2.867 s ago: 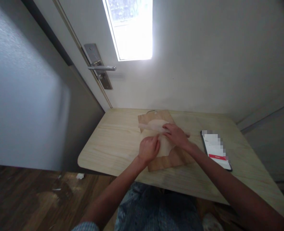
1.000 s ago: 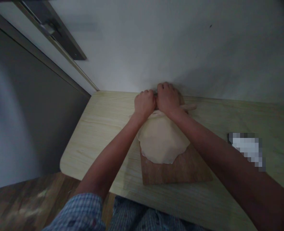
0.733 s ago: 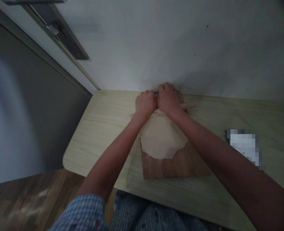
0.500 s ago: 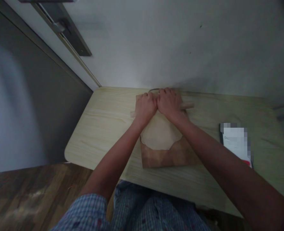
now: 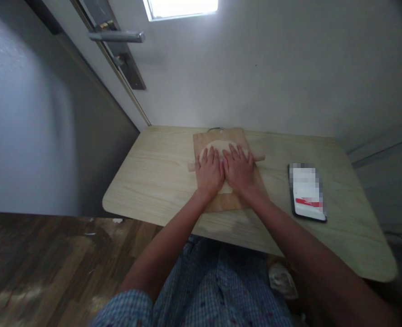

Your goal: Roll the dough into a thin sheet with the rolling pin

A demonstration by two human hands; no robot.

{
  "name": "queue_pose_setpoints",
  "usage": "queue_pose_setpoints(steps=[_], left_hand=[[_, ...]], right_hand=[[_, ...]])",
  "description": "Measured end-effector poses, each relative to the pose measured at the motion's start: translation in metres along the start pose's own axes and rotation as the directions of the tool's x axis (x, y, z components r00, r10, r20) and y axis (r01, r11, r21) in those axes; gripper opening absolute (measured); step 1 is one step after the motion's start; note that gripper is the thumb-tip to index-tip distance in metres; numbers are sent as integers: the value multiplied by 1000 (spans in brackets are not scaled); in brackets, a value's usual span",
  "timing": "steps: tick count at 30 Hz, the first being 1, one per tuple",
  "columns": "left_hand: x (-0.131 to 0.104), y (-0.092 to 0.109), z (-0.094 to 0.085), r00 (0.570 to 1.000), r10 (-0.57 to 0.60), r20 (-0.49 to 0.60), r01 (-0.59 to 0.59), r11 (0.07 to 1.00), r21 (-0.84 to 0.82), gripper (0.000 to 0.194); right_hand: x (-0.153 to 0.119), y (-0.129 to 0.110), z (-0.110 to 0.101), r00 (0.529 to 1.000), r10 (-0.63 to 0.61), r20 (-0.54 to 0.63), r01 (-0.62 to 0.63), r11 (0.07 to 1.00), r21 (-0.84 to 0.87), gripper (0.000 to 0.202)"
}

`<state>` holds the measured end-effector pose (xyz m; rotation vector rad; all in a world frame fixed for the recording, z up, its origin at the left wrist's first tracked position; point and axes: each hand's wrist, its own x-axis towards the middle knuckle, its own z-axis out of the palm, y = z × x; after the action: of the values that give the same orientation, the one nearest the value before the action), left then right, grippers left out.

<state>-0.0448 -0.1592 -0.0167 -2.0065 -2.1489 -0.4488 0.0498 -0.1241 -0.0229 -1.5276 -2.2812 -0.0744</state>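
Note:
A wooden board [image 5: 226, 203] with a wire loop at its far edge lies on the table. On it is a pale, flat sheet of dough [image 5: 218, 144]. Across the dough lies a rolling pin [image 5: 260, 157], its ends sticking out past both sides of the board. My left hand [image 5: 210, 171] rests flat on the pin's left part, fingers stretched out and pointing forward. Beside it, my right hand [image 5: 238, 168] lies on the right part with its fingers spread. The two hands touch near the thumbs, and they hide the middle of the pin.
A phone [image 5: 306, 193] with a lit screen lies on the table [image 5: 146, 172] to the right of the board. Behind the table stands a white door [image 5: 272, 91] with a metal handle [image 5: 119, 36]. Something whitish [image 5: 282, 280] is below the table's front edge.
Both hands and the pin have moved back from the board's far end towards me, and the fingers have straightened. The far part of the dough now shows. The view has tilted up.

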Motion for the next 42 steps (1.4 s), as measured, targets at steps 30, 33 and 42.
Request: queue_pose_setpoints(steps=[30, 33, 42], left_hand=[[90, -19, 18, 996, -73, 49, 79, 989, -126, 43], [96, -19, 17, 994, -78, 72, 90, 982, -168, 44], [118, -24, 23, 990, -114, 89, 129, 973, -189, 48]], right_hand=[[93, 6, 17, 998, 34, 60, -34, 999, 8, 40], [100, 5, 17, 994, 70, 85, -70, 998, -8, 36], [127, 3, 23, 982, 125, 138, -124, 992, -20, 36]])
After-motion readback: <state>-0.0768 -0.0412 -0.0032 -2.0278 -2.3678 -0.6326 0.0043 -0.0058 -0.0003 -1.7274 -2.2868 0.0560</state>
